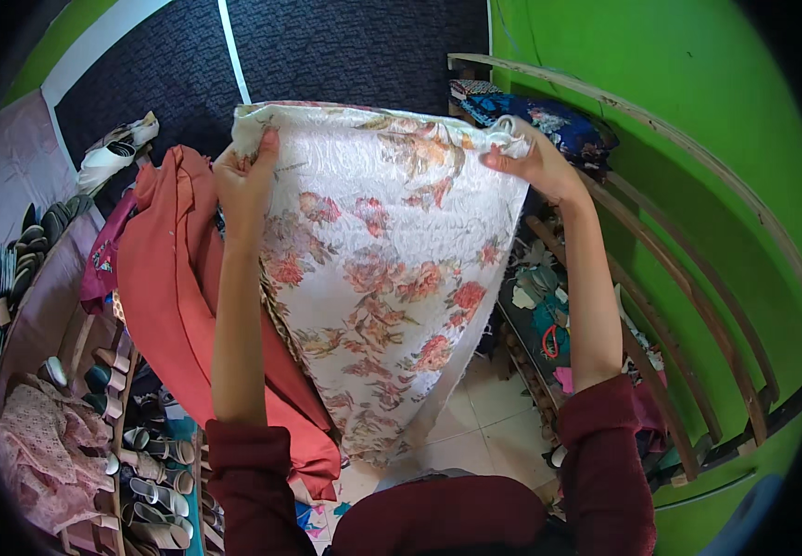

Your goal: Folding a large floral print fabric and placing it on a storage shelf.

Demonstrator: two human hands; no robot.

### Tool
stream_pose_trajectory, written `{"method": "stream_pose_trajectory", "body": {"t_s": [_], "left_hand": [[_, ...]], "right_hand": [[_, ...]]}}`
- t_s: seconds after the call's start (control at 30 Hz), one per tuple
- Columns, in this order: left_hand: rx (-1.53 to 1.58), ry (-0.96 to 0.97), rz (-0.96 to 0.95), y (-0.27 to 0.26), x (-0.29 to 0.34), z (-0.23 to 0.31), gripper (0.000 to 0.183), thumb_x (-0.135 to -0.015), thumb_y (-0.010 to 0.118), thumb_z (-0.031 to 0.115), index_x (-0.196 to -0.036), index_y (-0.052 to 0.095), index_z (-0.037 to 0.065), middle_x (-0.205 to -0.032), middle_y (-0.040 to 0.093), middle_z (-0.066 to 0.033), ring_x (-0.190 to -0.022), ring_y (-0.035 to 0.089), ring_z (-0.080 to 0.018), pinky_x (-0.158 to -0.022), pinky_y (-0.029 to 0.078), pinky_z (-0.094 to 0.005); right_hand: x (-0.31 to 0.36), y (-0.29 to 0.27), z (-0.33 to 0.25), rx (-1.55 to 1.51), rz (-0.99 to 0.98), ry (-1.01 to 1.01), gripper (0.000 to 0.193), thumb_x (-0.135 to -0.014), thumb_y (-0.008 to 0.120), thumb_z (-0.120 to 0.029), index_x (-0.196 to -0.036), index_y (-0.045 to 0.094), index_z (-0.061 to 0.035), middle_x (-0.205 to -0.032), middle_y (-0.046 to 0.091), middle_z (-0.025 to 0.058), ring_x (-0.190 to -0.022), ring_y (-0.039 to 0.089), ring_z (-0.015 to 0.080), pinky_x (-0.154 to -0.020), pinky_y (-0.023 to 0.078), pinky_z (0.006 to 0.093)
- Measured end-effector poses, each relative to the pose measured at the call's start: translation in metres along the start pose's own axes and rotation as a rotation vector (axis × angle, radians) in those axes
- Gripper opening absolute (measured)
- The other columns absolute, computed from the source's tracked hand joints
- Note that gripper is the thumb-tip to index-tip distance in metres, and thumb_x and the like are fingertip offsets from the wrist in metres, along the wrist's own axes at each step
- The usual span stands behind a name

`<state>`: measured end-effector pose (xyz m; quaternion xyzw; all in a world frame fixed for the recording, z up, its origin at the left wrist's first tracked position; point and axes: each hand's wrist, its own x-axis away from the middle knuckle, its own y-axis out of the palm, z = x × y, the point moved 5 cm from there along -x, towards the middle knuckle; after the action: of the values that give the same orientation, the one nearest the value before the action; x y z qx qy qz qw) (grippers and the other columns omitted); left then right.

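A white fabric (364, 269) with red and orange flowers hangs stretched between my two hands, its upper edge folded over. My left hand (245, 176) pinches the upper left corner, thumb on the near side. At the upper right corner my right hand (535, 167) grips a bunched bit of the same fabric. The lower end narrows and hangs down toward the tiled floor. Close by my left forearm drapes a coral-red cloth (174, 278), partly behind the arm. What the coral cloth rests on is hidden.
Sandals and shoes (155, 500) stand on a rack at the lower left, beside a pink lace cloth (44, 445). Wooden slats (698, 269) run along the green wall (698, 102) on the right. A dark blue patterned bundle (559, 125) lies at the back right. Pale floor tiles (484, 417) show below.
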<state>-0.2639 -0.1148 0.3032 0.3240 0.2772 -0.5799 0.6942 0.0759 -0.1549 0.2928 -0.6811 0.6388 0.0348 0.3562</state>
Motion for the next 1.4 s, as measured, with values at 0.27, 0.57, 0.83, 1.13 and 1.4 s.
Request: {"method": "stream_pose_trajectory", "body": {"t_s": [0.27,0.57,0.83,1.13,1.4], "left_hand": [[0.024,-0.005,0.134,-0.026,-0.014,0.016,0.033,-0.074,0.072,0.029,-0.086,0.063,-0.001,-0.075,0.060,0.0010,-0.064,0.049,-0.0043,-0.057,0.038,-0.0191],[-0.003,-0.167,0.019,-0.040,0.011,-0.058,0.027,-0.077,0.070,0.024,-0.089,0.064,0.000,-0.080,0.061,0.0011,-0.069,0.051,-0.0036,-0.061,0.040,-0.0188],[0.069,-0.180,-0.097,-0.030,0.013,-0.014,0.026,-0.077,0.068,0.023,-0.091,0.063,0.001,-0.082,0.063,-0.0017,-0.071,0.056,-0.0061,-0.064,0.043,-0.0198],[0.149,-0.272,-0.123,-0.038,0.013,-0.028,0.026,-0.080,0.065,0.024,-0.095,0.061,0.003,-0.088,0.063,-0.0028,-0.075,0.058,-0.0077,-0.067,0.045,-0.0211],[0.171,-0.056,0.068,-0.023,0.011,-0.028,0.022,-0.080,0.065,0.016,-0.096,0.060,0.002,-0.090,0.061,0.0002,-0.077,0.054,-0.0060,-0.069,0.043,-0.0200]], "right_hand": [[-0.003,0.034,0.010,-0.670,0.263,0.101,0.060,-0.071,0.074,-0.019,-0.118,0.043,0.0014,-0.103,0.058,0.0134,-0.104,0.051,0.0187,-0.093,0.039,0.0299],[-0.009,0.036,0.005,0.038,0.218,-0.217,0.034,-0.077,0.061,-0.003,-0.108,0.046,-0.0028,-0.097,0.056,0.0053,-0.093,0.051,0.0144,-0.083,0.040,0.0270],[-0.001,0.026,0.001,-0.574,0.314,0.069,0.032,-0.078,0.067,-0.012,-0.105,0.055,0.0004,-0.097,0.061,0.0091,-0.085,0.058,0.0149,-0.076,0.047,0.0286],[0.003,0.035,-0.017,-0.579,0.262,-0.026,0.031,-0.076,0.068,-0.009,-0.104,0.056,-0.0004,-0.095,0.062,0.0083,-0.085,0.058,0.0135,-0.076,0.047,0.0273],[0.007,0.028,-0.009,-0.490,0.299,-0.129,0.029,-0.074,0.068,-0.002,-0.101,0.057,-0.0004,-0.094,0.060,0.0038,-0.085,0.055,0.0103,-0.077,0.044,0.0243]]}}
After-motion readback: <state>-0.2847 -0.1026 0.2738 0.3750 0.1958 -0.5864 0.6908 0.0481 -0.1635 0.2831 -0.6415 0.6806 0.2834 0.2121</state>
